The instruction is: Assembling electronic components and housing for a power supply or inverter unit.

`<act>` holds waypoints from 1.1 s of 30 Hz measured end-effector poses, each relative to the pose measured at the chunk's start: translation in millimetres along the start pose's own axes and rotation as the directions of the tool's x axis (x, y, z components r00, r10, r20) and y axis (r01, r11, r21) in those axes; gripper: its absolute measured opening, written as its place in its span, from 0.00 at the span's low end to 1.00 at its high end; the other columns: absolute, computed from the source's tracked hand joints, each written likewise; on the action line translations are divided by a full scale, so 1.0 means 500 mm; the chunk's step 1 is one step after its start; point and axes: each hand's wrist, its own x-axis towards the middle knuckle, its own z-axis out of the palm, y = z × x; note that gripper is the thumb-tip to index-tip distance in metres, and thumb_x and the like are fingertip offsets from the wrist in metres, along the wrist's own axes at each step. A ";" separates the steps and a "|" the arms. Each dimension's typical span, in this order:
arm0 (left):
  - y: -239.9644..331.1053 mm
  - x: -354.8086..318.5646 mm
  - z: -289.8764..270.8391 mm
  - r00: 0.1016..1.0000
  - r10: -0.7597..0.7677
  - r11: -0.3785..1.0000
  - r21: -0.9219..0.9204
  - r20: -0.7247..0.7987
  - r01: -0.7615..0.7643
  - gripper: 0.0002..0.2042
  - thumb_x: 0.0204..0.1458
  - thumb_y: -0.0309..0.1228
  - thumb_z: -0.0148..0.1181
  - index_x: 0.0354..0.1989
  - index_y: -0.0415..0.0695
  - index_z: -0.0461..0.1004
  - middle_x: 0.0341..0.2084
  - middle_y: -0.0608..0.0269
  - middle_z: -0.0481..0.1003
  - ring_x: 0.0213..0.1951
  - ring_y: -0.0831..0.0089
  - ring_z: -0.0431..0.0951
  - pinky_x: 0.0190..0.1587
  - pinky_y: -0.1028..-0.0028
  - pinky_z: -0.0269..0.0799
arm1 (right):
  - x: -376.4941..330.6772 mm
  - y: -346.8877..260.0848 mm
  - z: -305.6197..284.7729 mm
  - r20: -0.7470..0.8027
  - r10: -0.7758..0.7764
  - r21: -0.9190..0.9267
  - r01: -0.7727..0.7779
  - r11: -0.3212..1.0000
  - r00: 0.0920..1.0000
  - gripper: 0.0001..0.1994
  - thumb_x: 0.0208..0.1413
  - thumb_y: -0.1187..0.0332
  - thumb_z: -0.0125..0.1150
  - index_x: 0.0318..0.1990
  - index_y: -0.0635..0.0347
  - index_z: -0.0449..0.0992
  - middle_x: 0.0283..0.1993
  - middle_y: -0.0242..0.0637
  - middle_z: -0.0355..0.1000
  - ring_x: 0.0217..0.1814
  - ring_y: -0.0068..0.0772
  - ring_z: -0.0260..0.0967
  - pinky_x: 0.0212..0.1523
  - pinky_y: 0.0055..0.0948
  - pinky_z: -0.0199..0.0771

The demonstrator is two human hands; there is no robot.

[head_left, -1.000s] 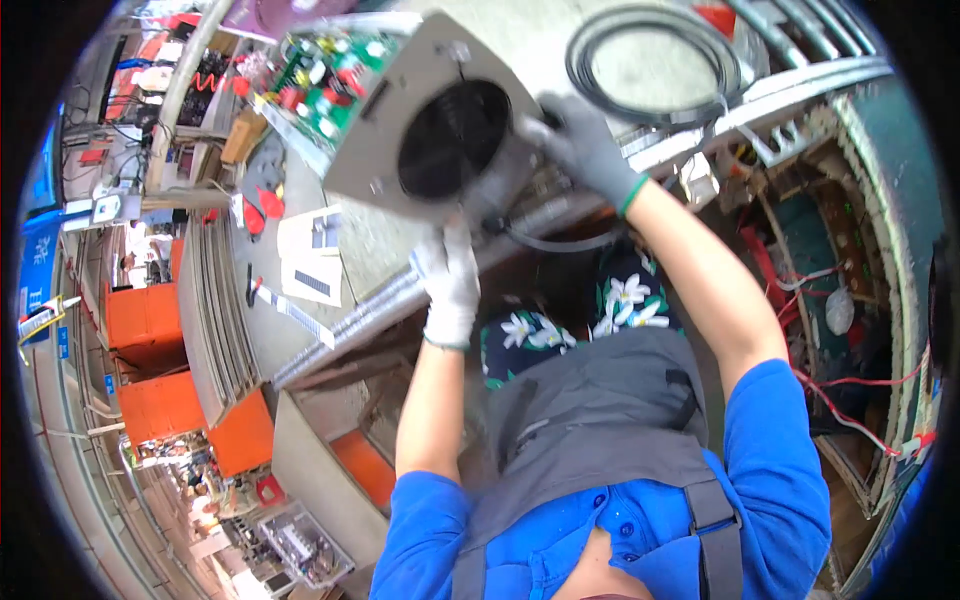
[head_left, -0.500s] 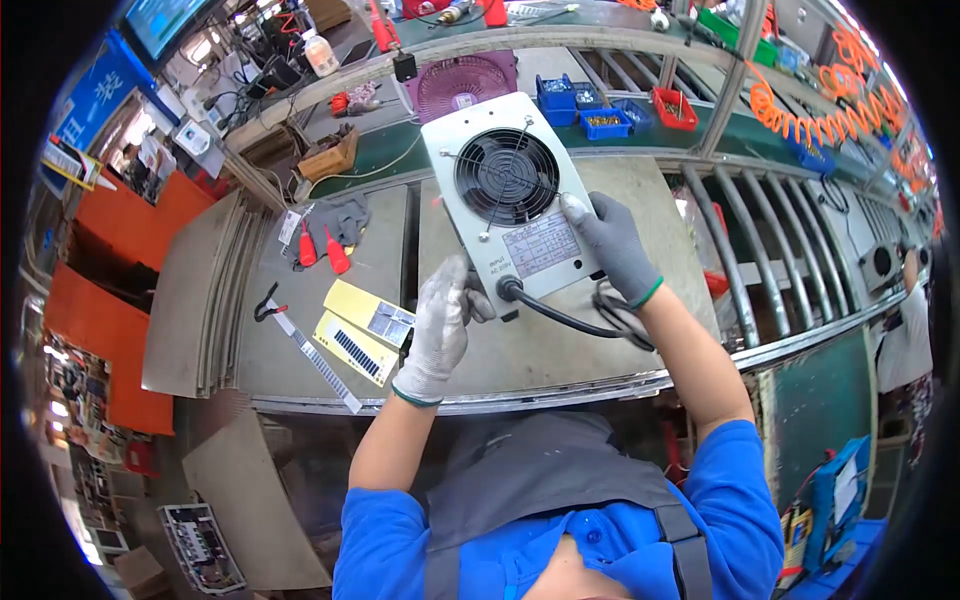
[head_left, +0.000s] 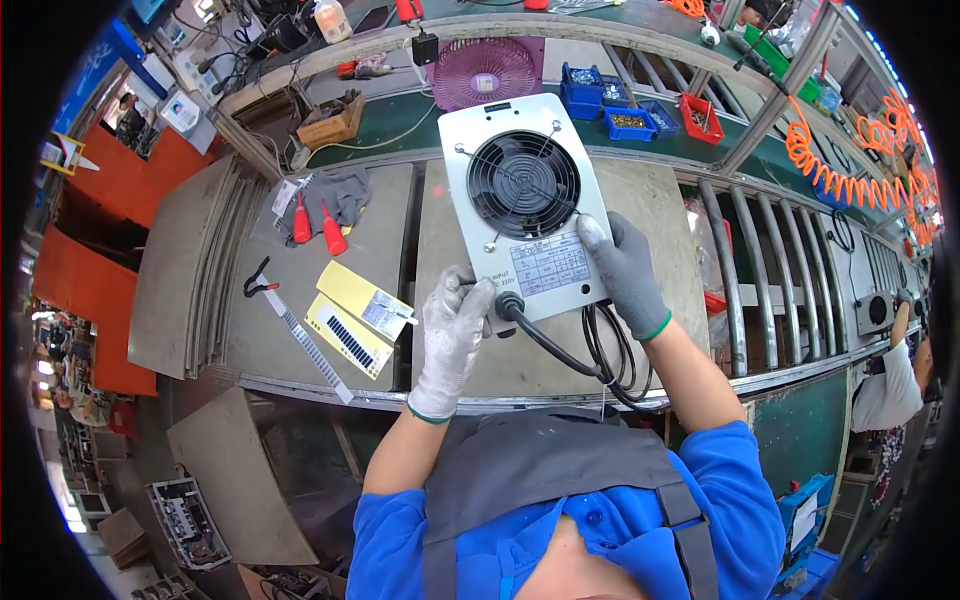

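Observation:
A white metal fan unit (head_left: 465,235) with a round black fan grille (head_left: 524,184) faces up between my hands, raised and slightly tilted. Gripping its right side is my right hand (head_left: 630,270) in a grey glove, thumb on the front panel by the printed label (head_left: 550,264). My left hand (head_left: 452,335), in a white-coated glove, has its fingers curled at the lower left corner, close to the cable inlet; its fingertips are partly hidden. A thick black power cable (head_left: 550,345) leaves the unit's lower edge and hangs in loops below my right hand.
Left on the bench lie yellow label sheets (head_left: 362,318), a label strip (head_left: 307,345), red-handled tools (head_left: 333,232) and a grey glove (head_left: 345,195). Behind stand a purple fan (head_left: 487,75), blue bins (head_left: 630,124) and a red bin (head_left: 701,118). Metal rollers (head_left: 762,280) run at right; a co-worker's arm (head_left: 900,320) shows beyond.
My left hand has moved from beside the unit to its lower left corner, fingers curling in. The unit has turned a little more upright in view; the cable loops hang lower.

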 end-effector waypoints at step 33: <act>-0.022 0.010 0.017 0.996 0.053 0.970 -0.234 -0.077 -0.069 0.10 0.62 0.33 0.61 0.39 0.39 0.72 0.22 0.71 0.71 0.23 0.89 0.66 0.24 0.85 0.60 | -0.034 0.010 0.011 -0.032 0.004 0.017 -0.003 1.000 0.999 0.23 0.60 0.50 0.65 0.35 0.67 0.75 0.28 0.36 0.74 0.28 0.22 0.69 0.31 0.28 0.71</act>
